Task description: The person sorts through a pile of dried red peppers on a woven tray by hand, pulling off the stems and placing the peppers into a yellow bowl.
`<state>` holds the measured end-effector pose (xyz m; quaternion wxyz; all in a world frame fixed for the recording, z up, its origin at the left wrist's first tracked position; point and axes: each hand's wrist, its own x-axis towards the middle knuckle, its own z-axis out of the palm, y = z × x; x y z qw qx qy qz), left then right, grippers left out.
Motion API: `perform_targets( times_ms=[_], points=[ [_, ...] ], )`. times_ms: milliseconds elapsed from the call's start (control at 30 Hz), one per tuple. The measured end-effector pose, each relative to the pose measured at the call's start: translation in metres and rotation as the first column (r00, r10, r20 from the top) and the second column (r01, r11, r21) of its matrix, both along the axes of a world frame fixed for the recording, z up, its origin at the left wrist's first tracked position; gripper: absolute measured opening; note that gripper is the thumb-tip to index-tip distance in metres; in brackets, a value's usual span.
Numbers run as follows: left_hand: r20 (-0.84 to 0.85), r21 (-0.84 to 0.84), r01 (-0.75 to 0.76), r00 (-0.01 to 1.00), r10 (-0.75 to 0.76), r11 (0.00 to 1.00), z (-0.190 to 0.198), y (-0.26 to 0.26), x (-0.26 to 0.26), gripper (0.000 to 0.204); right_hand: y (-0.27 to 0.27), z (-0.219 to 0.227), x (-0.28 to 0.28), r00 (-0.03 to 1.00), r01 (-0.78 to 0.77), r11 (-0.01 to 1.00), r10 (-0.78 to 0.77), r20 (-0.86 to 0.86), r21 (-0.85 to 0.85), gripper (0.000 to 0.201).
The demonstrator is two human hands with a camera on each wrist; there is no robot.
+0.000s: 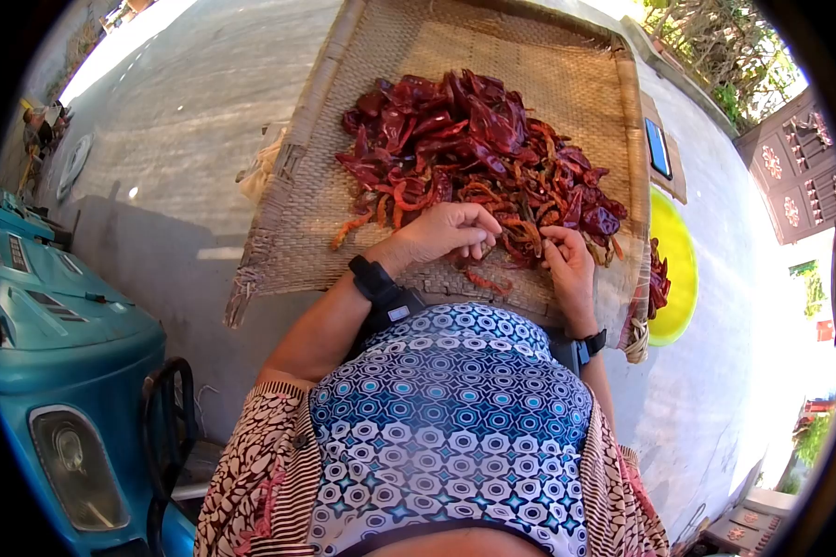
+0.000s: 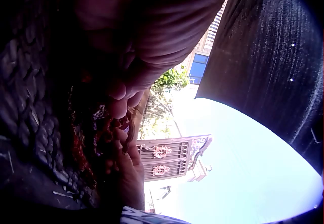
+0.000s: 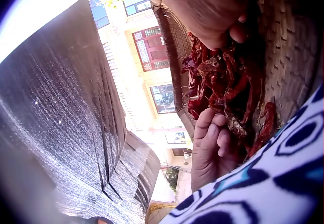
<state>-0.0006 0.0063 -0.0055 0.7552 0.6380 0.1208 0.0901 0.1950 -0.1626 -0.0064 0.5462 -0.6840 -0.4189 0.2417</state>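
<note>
A heap of dried red chili peppers [image 1: 474, 130] lies on a woven mat tray [image 1: 567, 70], glossy and broad toward the back, thin and wrinkled in front. At its near edge, my left hand [image 1: 446, 232] is bent at the fingers, its fingertips beside a wrinkled pale-brown chili [image 3: 235, 125]; I cannot tell if it pinches one. My right hand [image 1: 571, 269], just across from it, pinches a thin dried chili between thumb and forefinger. Both hands sit close together in the left wrist view, where the near hand is dark. A loose red chili [image 1: 488, 283] rests on the weave nearer my body.
Right of the tray stands a yellow round basin [image 1: 673, 269] with more red chilies [image 1: 658, 278]. A phone [image 1: 658, 148] lies on a board beyond the tray's right rim. To the left are a teal vehicle [image 1: 65, 325] and a black metal rail [image 1: 169, 418].
</note>
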Motion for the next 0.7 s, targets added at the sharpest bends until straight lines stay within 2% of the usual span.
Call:
perform_targets(
  times_ms=[500, 700],
  points=[
    [-0.029, 0.033, 0.002, 1.0, -0.001, 0.999, -0.0024, 0.0009, 0.0009, 0.02, 0.0002, 0.0006, -0.001, 1.0, -0.004, 1.0, 0.004, -0.024, -0.014, 0.016],
    [0.009, 0.024, -0.026, 1.0, 0.026, 0.999, -0.0047, -0.0003, 0.0022, 0.019, 0.0006, -0.0028, 0.0013, 0.999, -0.014, 1.0, 0.014, -0.05, -0.008, 0.017]
  ],
)
